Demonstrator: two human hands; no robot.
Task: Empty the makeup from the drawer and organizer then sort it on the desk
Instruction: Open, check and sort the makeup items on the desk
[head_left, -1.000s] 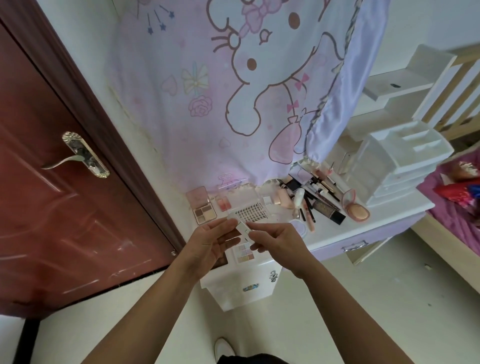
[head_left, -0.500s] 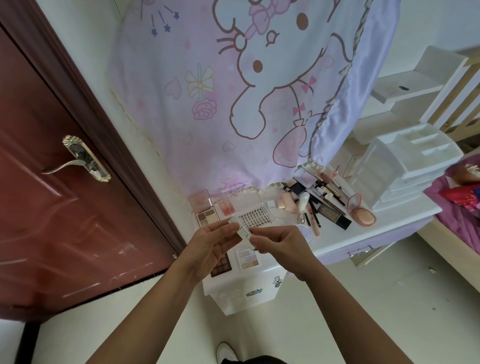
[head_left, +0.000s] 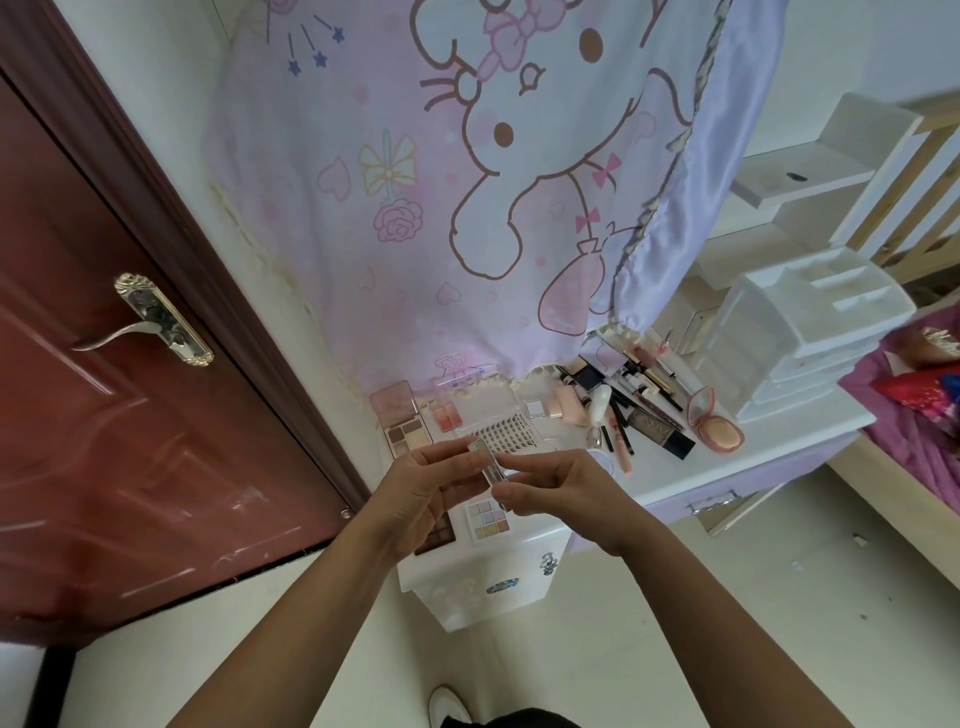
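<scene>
Both hands meet above the near end of the white desk (head_left: 810, 415). My left hand (head_left: 421, 493) and my right hand (head_left: 561, 483) pinch a small clear makeup case (head_left: 488, 465) between their fingertips. Under the hands lie a pastel eyeshadow palette (head_left: 487, 521) and a brown palette (head_left: 439, 535), partly hidden by my left hand. Behind them sit a clear lash box (head_left: 506, 434), a blush duo (head_left: 447, 415) and an open pink palette (head_left: 402, 423). Further right is a heap of tubes, pencils and a dark bottle (head_left: 657, 434), then an open pink compact (head_left: 714, 426).
A white drawer organizer (head_left: 800, 338) stands at the desk's far right. A pink cartoon curtain (head_left: 467, 182) hangs over the back of the desk. A dark red door (head_left: 104, 415) is on the left. The desk's purple drawer front (head_left: 727, 499) faces the floor; a bed (head_left: 914, 415) lies right.
The hands still hold the small clear case together; it has turned a little between the fingertips. The view has shifted slightly; the items on the desk have not moved.
</scene>
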